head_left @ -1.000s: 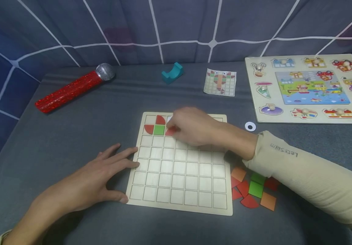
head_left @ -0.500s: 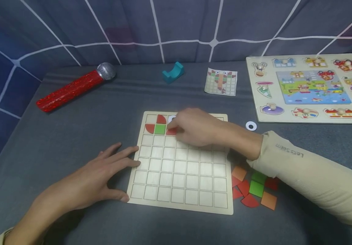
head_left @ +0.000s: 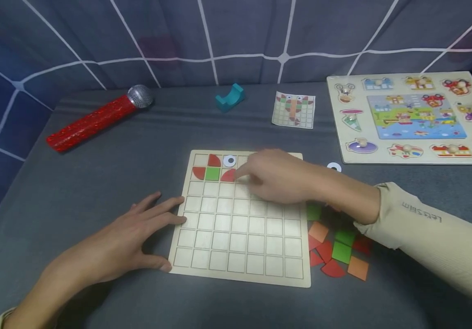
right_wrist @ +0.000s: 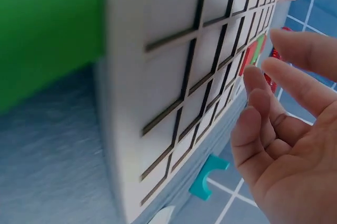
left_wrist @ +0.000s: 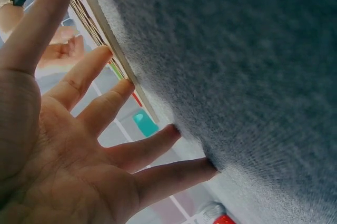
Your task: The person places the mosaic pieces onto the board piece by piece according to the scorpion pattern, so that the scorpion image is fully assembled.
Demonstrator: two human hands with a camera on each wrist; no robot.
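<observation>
Grid board — left hand splayed at its edge, right hand at a red quarter-circle — both empty

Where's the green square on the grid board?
In the head view, the green square lies toward the upper left of the grid board, between two red pieces.

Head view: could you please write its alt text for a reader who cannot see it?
A person's right hand points at a red piece on a wooden grid board, while the left hand rests against the board's left edge. Loose red, green and orange pieces lie beside its right edge, and a printed card lies beyond.
</observation>
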